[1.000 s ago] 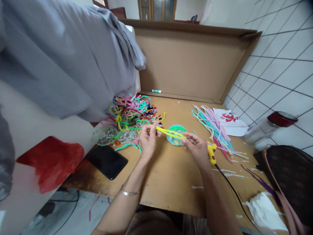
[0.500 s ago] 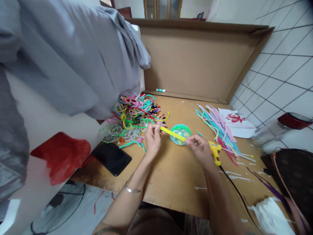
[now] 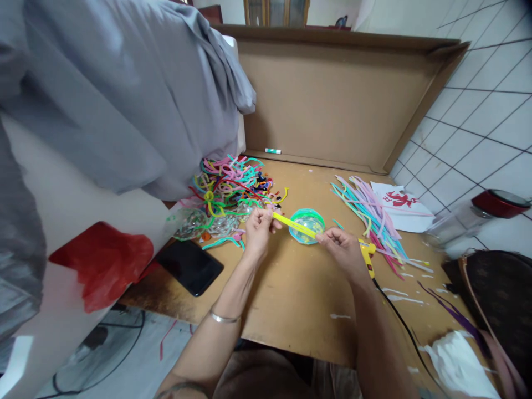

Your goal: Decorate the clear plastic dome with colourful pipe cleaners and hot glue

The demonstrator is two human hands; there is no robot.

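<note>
A yellow pipe cleaner strip (image 3: 294, 225) is stretched between my two hands above the table. My left hand (image 3: 260, 228) pinches its left end, and my right hand (image 3: 337, 244) pinches the right end, which sits a little lower. It looks like two strands side by side. Just behind the strip stands a small round bowl (image 3: 306, 214) with a green and blue rim; the strip hides part of it. A yellow hot glue gun (image 3: 367, 257) lies beside my right hand, partly covered by it.
At the left lies a tangled pile of coloured pipe cleaners (image 3: 233, 183) and a black phone (image 3: 190, 267). Straight pipe cleaners (image 3: 369, 208) lie at the right, near a clear bottle (image 3: 461, 221), a brown bag (image 3: 494, 305) and white tissue (image 3: 461, 363). A cardboard panel (image 3: 332, 105) stands behind.
Both hands keep their pinch on the yellow strip and have barely shifted. The whole view has moved very slightly.
</note>
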